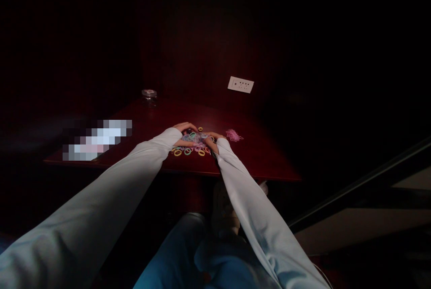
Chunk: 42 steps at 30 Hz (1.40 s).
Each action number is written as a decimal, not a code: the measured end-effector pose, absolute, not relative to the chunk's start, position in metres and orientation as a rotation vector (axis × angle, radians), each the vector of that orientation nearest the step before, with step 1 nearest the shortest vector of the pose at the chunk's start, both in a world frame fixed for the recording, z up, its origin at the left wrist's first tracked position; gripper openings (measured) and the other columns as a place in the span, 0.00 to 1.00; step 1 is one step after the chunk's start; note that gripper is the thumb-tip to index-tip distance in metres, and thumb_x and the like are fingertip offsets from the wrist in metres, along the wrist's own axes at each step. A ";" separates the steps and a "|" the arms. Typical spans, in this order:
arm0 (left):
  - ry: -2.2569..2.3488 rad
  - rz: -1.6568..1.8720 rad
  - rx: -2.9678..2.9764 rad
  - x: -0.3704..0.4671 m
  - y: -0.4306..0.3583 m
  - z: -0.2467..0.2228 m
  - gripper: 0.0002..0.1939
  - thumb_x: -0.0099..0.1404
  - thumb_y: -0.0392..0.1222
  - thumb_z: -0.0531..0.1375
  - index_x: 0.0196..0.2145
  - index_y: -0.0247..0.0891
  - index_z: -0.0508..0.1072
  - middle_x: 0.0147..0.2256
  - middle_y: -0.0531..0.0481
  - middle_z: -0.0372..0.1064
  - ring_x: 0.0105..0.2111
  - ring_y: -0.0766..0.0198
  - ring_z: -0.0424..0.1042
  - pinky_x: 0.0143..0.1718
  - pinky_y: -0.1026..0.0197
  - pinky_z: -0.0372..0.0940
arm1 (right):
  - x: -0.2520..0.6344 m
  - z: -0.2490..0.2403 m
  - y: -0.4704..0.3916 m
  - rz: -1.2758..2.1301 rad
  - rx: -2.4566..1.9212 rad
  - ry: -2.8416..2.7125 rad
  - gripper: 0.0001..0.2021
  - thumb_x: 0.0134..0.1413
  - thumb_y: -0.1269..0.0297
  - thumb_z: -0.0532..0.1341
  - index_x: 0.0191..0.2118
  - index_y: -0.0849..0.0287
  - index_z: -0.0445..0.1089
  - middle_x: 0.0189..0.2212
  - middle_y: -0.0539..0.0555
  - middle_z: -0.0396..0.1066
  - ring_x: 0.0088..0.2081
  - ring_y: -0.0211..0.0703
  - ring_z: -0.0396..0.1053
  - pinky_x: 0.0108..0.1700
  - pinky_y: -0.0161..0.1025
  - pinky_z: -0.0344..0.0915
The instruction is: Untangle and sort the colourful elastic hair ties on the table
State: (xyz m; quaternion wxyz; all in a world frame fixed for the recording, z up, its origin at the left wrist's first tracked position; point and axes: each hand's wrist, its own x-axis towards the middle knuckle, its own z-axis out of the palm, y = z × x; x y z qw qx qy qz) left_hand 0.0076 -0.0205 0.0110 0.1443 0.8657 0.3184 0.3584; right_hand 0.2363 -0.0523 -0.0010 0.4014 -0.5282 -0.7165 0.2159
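A loose pile of small coloured hair ties [194, 138], in clear, purple, yellow and green, lies on the dark red table [161, 120] near its front edge. My left hand [183, 128] curves round the pile's left side, thumb and fingers spread apart. Around the right side bends my right hand [214, 142], its thumb and fingers also apart and touching the bands. Parts of the fingertips are hidden among the ties. Several single rings, such as a yellow hair tie [178, 153], lie along the near side. To the right sits a separate clump of pink bands [233, 135].
A clear lidded jar [149, 97] stands at the table's back left. On the left side lies a bright, pixel-blurred object [101, 140] I cannot make out. A white socket plate [240, 84] is on the dark wall behind. My knees are below the front edge.
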 end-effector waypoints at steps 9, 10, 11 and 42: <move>0.906 0.971 2.514 0.007 -0.015 0.004 0.22 0.54 0.54 0.66 0.44 0.41 0.78 0.44 0.48 0.77 0.44 0.56 0.75 0.49 0.60 0.66 | 0.238 -0.002 -0.053 0.528 -1.335 -1.845 0.18 0.51 0.55 0.68 0.48 0.51 0.79 0.39 0.51 0.81 0.42 0.46 0.77 0.48 0.42 0.71; 0.912 0.974 2.507 0.006 -0.015 0.005 0.21 0.55 0.53 0.66 0.43 0.40 0.78 0.44 0.48 0.78 0.44 0.56 0.76 0.48 0.60 0.66 | 0.238 -0.002 -0.052 0.529 -1.322 -1.845 0.18 0.51 0.55 0.68 0.49 0.51 0.79 0.40 0.51 0.80 0.42 0.46 0.76 0.49 0.42 0.71; 0.923 0.977 2.497 0.006 -0.014 0.005 0.20 0.55 0.53 0.65 0.43 0.40 0.78 0.43 0.49 0.78 0.43 0.57 0.76 0.48 0.60 0.66 | 0.238 -0.003 -0.052 0.533 -1.308 -1.845 0.18 0.52 0.55 0.67 0.49 0.51 0.79 0.40 0.51 0.80 0.43 0.46 0.76 0.49 0.41 0.71; 1.082 1.100 2.267 0.007 -0.004 -0.002 0.21 0.60 0.57 0.62 0.39 0.37 0.81 0.28 0.51 0.74 0.22 0.68 0.62 0.25 0.67 0.58 | 0.237 -0.005 -0.051 0.555 -1.243 -1.788 0.15 0.54 0.54 0.64 0.42 0.57 0.80 0.32 0.51 0.78 0.33 0.40 0.71 0.38 0.35 0.66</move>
